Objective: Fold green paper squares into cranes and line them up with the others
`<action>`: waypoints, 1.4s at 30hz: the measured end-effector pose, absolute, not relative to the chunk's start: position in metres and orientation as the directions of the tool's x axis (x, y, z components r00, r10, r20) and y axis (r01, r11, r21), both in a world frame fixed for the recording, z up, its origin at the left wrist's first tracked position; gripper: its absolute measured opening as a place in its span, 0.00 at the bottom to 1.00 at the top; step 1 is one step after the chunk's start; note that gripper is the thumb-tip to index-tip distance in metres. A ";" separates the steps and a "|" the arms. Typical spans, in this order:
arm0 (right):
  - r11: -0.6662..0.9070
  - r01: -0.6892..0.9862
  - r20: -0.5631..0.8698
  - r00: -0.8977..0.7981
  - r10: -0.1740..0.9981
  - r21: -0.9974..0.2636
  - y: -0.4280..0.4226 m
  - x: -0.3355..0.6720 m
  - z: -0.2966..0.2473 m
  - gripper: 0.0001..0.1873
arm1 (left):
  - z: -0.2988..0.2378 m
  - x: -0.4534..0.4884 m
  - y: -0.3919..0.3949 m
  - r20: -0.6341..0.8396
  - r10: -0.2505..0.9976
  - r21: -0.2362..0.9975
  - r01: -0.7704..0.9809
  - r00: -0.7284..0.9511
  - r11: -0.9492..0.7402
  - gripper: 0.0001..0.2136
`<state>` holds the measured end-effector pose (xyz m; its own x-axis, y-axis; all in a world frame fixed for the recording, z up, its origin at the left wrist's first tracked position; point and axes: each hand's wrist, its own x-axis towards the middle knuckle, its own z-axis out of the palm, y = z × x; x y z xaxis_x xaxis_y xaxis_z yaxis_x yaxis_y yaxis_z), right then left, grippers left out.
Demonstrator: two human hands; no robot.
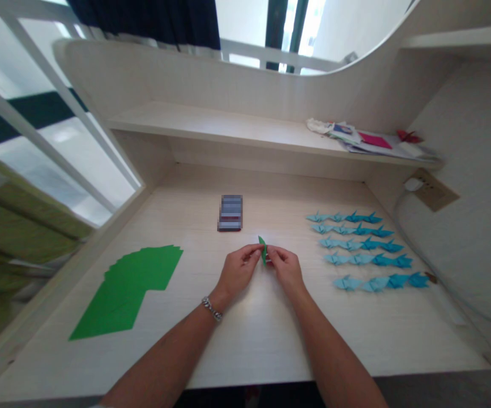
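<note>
A small piece of folded green paper (263,249) stands narrow and pointed between my hands, above the middle of the desk. My left hand (240,266) pinches it from the left side. From the right, the fingertips of my right hand (285,266) close on the same piece. Part of the fold is hidden behind my fingers. To the left lies a fanned stack of green paper sheets (135,283). Several rows of folded blue paper cranes (355,245) rest on the right, going from light blue to darker blue.
A phone with a blurred screen (230,213) lies beyond my hands. Papers and a pink sheet (375,140) sit on the raised shelf (220,127) at the back. A plug and cable (414,184) run along the right wall. White bars (58,90) stand on the left.
</note>
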<state>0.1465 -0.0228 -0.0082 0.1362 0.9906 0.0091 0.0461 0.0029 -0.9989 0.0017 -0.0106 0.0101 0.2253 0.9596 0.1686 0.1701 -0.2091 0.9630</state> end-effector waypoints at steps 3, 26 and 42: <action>-0.012 0.022 -0.009 0.143 0.990 -1.000 -0.020 0.150 -0.013 0.18 | 0.010 0.002 -0.010 0.162 0.950 0.961 0.177 0.266 -0.213 0.12; -0.007 0.131 -0.003 0.030 1.000 -0.991 -0.023 0.162 -0.008 0.08 | 0.002 -0.004 0.000 0.020 0.937 0.992 0.110 0.349 -0.062 0.08; -0.082 -0.061 -0.081 -0.022 0.996 -0.995 -0.029 0.164 0.006 0.12 | 0.009 -0.007 -0.003 0.113 0.919 0.981 0.102 0.378 -0.163 0.05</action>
